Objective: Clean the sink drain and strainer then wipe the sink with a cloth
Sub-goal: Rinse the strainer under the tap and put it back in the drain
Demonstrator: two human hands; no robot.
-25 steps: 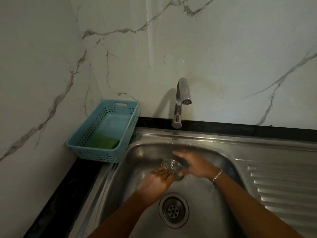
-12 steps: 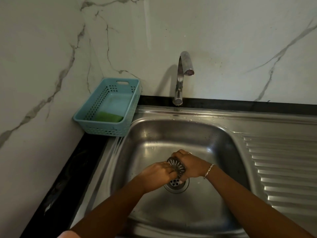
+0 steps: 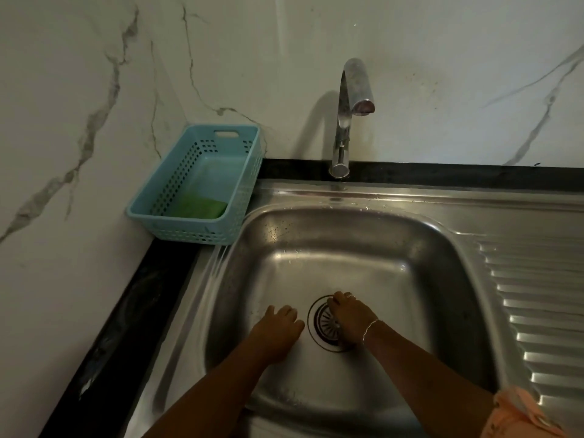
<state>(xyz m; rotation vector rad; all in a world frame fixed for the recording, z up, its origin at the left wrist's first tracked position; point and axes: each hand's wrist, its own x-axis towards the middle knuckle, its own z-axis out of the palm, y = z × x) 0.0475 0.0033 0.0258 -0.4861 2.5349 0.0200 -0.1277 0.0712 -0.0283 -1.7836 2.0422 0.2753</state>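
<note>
The strainer (image 3: 325, 322) sits in the drain (image 3: 316, 338) on the floor of the stainless steel sink (image 3: 331, 235), toward the basin's front edge and about midway between its left and right walls. The right hand (image 3: 350, 317) lies over the strainer's right half, its fingers (image 3: 335, 301) bent down onto the far rim. The palm covers the contact, so I cannot tell whether they pinch the strainer or only press on it. A thin bracelet (image 3: 370, 327) circles that wrist, and a ring (image 3: 348, 294) shows on one finger.

The left hand (image 3: 278, 330) rests on the basin floor just left of the drain, apart from it, fingers loosely curled and holding nothing.

Both forearms come in over the sink's front edge and hide part of the basin floor there. A chrome faucet (image 3: 347, 121) rises from the back edge, its spout over the basin's far wall. Water drops dot the back rim. A ridged drainboard (image 3: 537, 311) runs along the sink's right side.

At the back-left corner of the black countertop (image 3: 110, 327) stands a pale blue perforated basket (image 3: 243, 172), touching the marble-patterned wall (image 3: 79, 90) and just beside the sink's rim. A green sponge (image 3: 199, 207) lies flat at its near end. Peach fabric (image 3: 521, 412) shows at the lower right, over the drainboard's front edge; whether it is a sleeve or a cloth I cannot tell.
</note>
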